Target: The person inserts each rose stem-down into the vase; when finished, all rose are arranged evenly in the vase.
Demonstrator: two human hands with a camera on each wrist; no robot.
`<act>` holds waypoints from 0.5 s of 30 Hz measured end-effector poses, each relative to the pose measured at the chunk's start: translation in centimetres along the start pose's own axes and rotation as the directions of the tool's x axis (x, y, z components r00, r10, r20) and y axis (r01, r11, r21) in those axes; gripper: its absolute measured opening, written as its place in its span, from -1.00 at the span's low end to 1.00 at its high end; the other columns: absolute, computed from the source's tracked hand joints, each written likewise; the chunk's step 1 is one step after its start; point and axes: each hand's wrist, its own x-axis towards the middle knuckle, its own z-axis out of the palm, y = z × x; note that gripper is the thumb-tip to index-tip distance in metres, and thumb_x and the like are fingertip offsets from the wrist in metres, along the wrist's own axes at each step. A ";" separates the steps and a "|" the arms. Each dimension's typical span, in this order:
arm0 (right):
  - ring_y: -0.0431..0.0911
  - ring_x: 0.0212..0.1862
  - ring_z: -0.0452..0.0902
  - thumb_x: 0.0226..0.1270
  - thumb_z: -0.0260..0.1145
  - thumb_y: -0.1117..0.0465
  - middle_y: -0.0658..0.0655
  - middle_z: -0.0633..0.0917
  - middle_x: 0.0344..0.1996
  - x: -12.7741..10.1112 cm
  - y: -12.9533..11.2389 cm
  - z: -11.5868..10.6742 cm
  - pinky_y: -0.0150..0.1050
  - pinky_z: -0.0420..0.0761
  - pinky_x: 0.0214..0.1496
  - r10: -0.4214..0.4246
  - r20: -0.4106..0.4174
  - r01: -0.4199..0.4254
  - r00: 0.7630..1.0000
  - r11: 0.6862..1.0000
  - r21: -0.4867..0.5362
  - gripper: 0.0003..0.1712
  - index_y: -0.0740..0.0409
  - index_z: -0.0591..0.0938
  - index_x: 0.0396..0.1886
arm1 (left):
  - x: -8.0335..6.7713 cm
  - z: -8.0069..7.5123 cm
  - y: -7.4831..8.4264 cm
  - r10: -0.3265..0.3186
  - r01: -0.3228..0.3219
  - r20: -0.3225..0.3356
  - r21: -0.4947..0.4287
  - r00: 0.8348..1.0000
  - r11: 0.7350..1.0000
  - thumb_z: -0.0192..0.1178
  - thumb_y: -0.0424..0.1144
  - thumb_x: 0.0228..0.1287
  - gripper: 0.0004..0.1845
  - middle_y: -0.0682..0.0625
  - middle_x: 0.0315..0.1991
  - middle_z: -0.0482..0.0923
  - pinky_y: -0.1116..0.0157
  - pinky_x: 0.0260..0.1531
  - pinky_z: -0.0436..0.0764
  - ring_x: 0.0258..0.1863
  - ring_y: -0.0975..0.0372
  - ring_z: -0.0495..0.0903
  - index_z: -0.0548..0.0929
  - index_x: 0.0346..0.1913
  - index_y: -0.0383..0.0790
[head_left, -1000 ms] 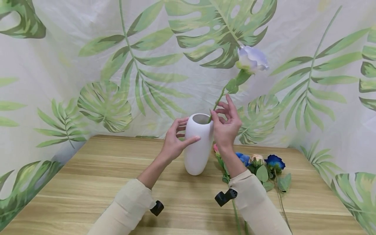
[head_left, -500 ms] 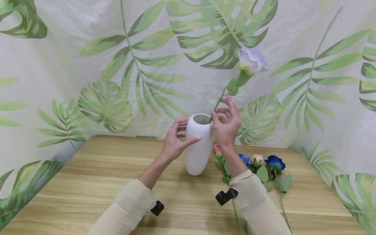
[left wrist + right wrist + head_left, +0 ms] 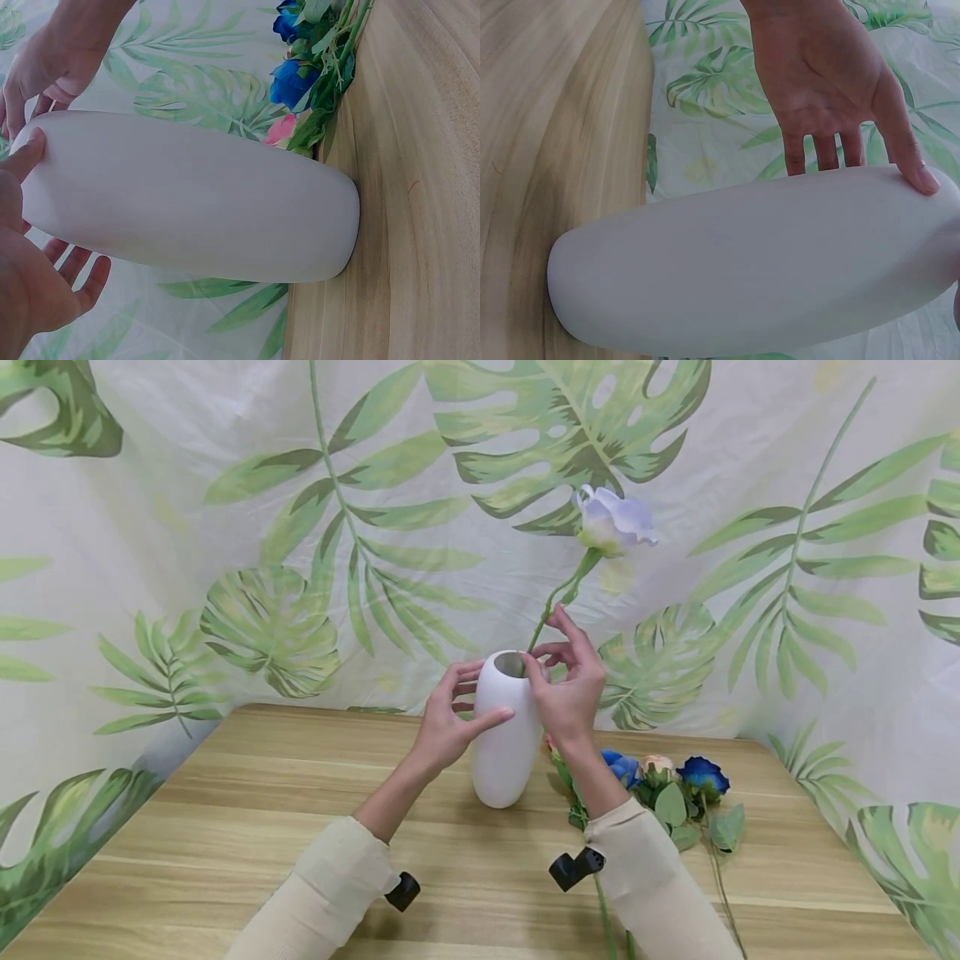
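Note:
A tall white vase (image 3: 506, 752) stands upright on the wooden table. My left hand (image 3: 442, 714) holds its upper left side, thumb across the front and fingers round the back. At the mouth, my right hand (image 3: 570, 693) pinches the green stem of a pale lilac-white rose (image 3: 611, 520). The stem's lower end is inside the vase, hidden by the wall, while the bloom leans up and right above the rim. In the left wrist view the right-hand fingers (image 3: 16, 105) are at the rim. The right wrist view shows the left thumb (image 3: 922, 180) lying on the vase wall.
Right of the vase, several flowers lie on the table (image 3: 262, 827): a dark blue rose (image 3: 702, 775), a peach rose (image 3: 658, 767), another blue rose (image 3: 622, 767) and a pink one (image 3: 281, 129). Their stems run toward the front edge. A leaf-print cloth (image 3: 390, 568) hangs behind.
The right hand has moved slightly left and down with the rose, whose bloom has shifted left and turned a little. The left hand and the vase stay in place.

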 end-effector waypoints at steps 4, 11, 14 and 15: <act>0.21 -0.26 0.72 0.11 0.49 0.60 0.34 0.69 0.07 0.0 0.0 0.0 -0.30 0.60 -0.12 -0.018 -0.011 0.018 1.000 1.000 -0.010 -0.31 0.40 0.58 0.30 | 0.1 0.0 0.1 0.000 0.000 -0.003 0.004 1.000 1.000 0.53 -0.32 0.16 -0.27 -0.13 0.33 0.50 -0.05 0.13 0.58 0.25 -0.02 0.53 0.45 0.37 -0.22; -0.01 -0.16 0.78 0.12 0.53 0.55 0.34 0.71 -0.02 0.1 0.1 0.2 -0.29 0.67 -0.07 0.005 -0.049 -0.002 0.999 0.998 0.068 -0.41 0.43 0.63 0.21 | 0.1 -0.1 0.0 0.005 -0.005 -0.007 -0.003 1.000 1.000 0.53 -0.33 0.16 -0.28 -0.14 0.33 0.50 -0.07 0.12 0.58 0.25 -0.04 0.53 0.45 0.37 -0.24; -0.21 -0.22 0.75 0.14 0.52 0.55 0.34 0.71 -0.08 0.0 0.0 0.4 -0.31 0.70 -0.10 0.028 -0.077 -0.019 0.997 0.994 0.110 -0.49 0.46 0.65 0.13 | 0.1 0.0 -0.1 0.001 -0.001 -0.004 -0.004 1.000 1.000 0.53 -0.34 0.16 -0.28 -0.15 0.33 0.50 -0.07 0.12 0.58 0.25 -0.04 0.52 0.45 0.37 -0.24; -0.26 -0.24 0.74 0.14 0.52 0.55 0.34 0.71 -0.11 0.0 0.0 0.5 -0.32 0.71 -0.11 0.031 -0.088 -0.021 0.996 0.993 0.112 -0.52 0.47 0.66 0.10 | 0.1 0.0 -0.1 0.000 0.000 -0.004 -0.004 1.000 1.000 0.53 -0.34 0.16 -0.28 -0.15 0.33 0.50 -0.07 0.13 0.58 0.25 -0.04 0.52 0.45 0.37 -0.24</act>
